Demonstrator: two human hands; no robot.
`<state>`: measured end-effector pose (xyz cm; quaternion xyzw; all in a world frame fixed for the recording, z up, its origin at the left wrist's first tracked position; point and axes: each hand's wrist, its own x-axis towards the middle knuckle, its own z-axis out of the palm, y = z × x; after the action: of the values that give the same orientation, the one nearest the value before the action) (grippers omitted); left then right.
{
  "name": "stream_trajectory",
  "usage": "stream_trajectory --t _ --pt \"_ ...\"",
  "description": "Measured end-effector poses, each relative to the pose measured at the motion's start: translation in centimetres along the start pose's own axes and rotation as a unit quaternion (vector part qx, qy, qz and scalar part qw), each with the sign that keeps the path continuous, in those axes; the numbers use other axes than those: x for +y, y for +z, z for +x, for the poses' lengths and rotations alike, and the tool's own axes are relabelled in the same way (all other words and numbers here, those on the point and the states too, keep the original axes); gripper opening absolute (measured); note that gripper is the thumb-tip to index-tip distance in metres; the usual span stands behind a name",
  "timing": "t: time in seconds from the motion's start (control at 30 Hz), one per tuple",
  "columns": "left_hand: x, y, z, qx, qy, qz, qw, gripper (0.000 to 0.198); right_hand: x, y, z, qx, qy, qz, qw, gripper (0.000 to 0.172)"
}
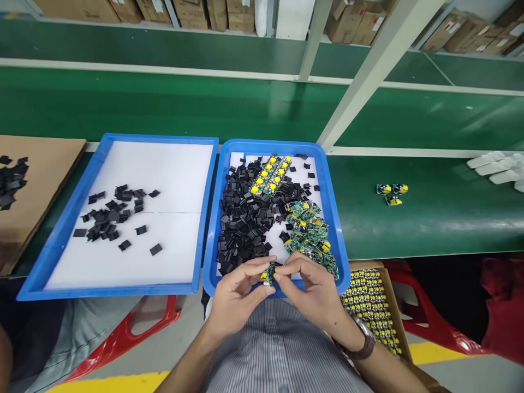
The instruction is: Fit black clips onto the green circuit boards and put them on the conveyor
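- Well left of your blue tray [274, 147], a cardboard sheet [53, 180] carries a small heap of black pieces [12, 183].
- Just left of your blue tray stands a second tray [176, 169], white-lined, with black clips [110, 215] scattered over its middle and left part.
- Along the left side of your blue tray lies a dense heap of black parts [245, 213].
- Over the near rim of your blue tray, your left hand [243, 289] pinches a small board [270, 272] between thumb and fingers.
- Near the far rim of your blue tray, a yellow-dotted panel [271, 176] rests on the black parts.
- Your right hand [309, 284], also over the near rim, has thumb and forefinger brought together at the small board's right edge; whether they grip the board or something against it, you cannot tell from here.
- Inside the right side of your blue tray is a pile of green boards [309, 232].
- Right of your blue tray and lower down, a carton [395, 308] holds rows of yellow-topped boards [370, 305].
- Farther right of your blue tray, three loose boards [393, 200] sit on the green bench [429, 218].
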<state>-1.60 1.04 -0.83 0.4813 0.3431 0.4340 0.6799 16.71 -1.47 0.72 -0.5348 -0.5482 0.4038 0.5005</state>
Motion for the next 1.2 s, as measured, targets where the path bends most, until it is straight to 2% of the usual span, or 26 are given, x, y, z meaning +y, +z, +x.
stream_trajectory --t 0.17,0.3,0.43,0.5,0.63,0.77,0.97,1.2 --pt "-0.1 -0.1 -0.1 0.003 0.027 0.06 0.998 0.04 -0.2 -0.5 0.2 -0.048 0.008 -0.007 0.999 0.016" --pt "0.0 -0.1 -0.1 0.005 0.067 0.102 0.992 0.042 -0.3 -0.7 0.2 -0.054 0.029 -0.014 0.998 0.018" --pt "0.0 0.2 -0.2 0.008 0.069 0.121 0.99 0.042 -0.3 -0.9 0.3 -0.075 -0.019 -0.037 0.996 0.019" --pt "0.0 0.3 -0.2 0.009 0.072 0.13 0.989 0.043 -0.1 -1.0 0.5 -0.085 -0.018 -0.035 0.996 0.018" --pt "0.2 0.8 -0.3 0.019 0.085 0.156 0.984 0.042 0.6 -1.4 0.5 -0.085 0.072 0.076 0.991 0.007" --pt "0.4 1.6 -0.9 0.075 0.093 0.238 0.964 0.043 1.2 -1.5 -0.4 -0.067 0.138 0.197 0.968 0.028" --pt "0.2 2.7 -1.4 0.118 0.156 0.352 0.915 0.047 1.2 -0.7 -2.2 -0.035 0.079 0.177 0.98 0.035" --pt "0.2 2.9 -1.5 0.123 0.173 0.373 0.903 0.044 1.1 -0.2 -2.7 -0.011 0.062 0.11 0.992 0.032"
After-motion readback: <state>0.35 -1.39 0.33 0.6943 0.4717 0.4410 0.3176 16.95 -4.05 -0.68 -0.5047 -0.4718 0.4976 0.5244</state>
